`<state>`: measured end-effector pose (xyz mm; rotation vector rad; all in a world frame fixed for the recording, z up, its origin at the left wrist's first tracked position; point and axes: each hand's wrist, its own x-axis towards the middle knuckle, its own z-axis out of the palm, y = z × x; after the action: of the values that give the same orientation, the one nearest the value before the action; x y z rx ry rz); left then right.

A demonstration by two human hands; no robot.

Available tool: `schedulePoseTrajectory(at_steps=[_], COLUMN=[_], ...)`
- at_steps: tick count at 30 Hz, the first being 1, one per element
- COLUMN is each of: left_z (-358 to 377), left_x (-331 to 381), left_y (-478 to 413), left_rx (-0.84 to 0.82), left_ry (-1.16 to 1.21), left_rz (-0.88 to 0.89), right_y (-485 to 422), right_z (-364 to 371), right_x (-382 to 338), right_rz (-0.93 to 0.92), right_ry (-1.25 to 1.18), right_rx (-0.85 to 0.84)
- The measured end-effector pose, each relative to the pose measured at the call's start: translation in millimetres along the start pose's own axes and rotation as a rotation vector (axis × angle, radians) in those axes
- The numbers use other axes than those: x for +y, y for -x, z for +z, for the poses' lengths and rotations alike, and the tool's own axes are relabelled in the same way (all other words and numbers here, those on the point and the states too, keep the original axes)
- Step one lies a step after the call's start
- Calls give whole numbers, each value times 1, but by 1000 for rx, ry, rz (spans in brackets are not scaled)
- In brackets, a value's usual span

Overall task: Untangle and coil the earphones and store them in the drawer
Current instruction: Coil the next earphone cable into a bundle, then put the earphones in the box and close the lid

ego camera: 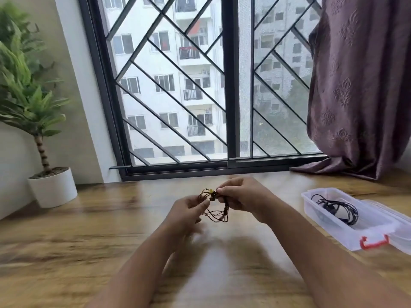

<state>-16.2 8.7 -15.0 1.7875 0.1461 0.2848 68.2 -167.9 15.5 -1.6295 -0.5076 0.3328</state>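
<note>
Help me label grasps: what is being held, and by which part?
The tangled brown earphones. The right hand pinches the bundle's top, by the yellow tip; the left hand holds the loops' left side.

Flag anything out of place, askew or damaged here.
Nothing damaged or spilled. The curtain hem lies bunched on the table by the window, and the brown earphones pinched by the right hand are a tangled loop; the left hand is blurred.

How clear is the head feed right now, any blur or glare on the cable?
Head view: motion blur smears the left hand and near table; the brown earphones, pinched in the right hand, are thin but legible; the window backlights, throwing arm shadows toward the camera.
</note>
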Motion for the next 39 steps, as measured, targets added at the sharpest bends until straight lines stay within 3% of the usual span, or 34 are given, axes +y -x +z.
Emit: schedulePoseTrajectory(at_steps=[4,11,14,20,25,33,39], left_z=[5,27,50,131,204,245,253], left_x=[10,25,43,98,116,106,98], left_y=[5,18,20,9,-4,-13,-18], left_rx=[-107,-51,-105,-167,-169,-183,-209], left_ry=[265,326,321,113,20,-509,-757], left_rz=[-73,-33,-18,98,73,156,205], right_y=[5,33,54,90,113,130,132], right_z=[-11,-33,-61,-137,-184,-198,-190], right_x=[-5,-23,-35,-54,-49,-28,-9], right_rz=[37,59,24,43,115,231,225], right_ry=[-11,124,226,437,771,1077,1325], right_rx=[11,110,164,391,596,595,584])
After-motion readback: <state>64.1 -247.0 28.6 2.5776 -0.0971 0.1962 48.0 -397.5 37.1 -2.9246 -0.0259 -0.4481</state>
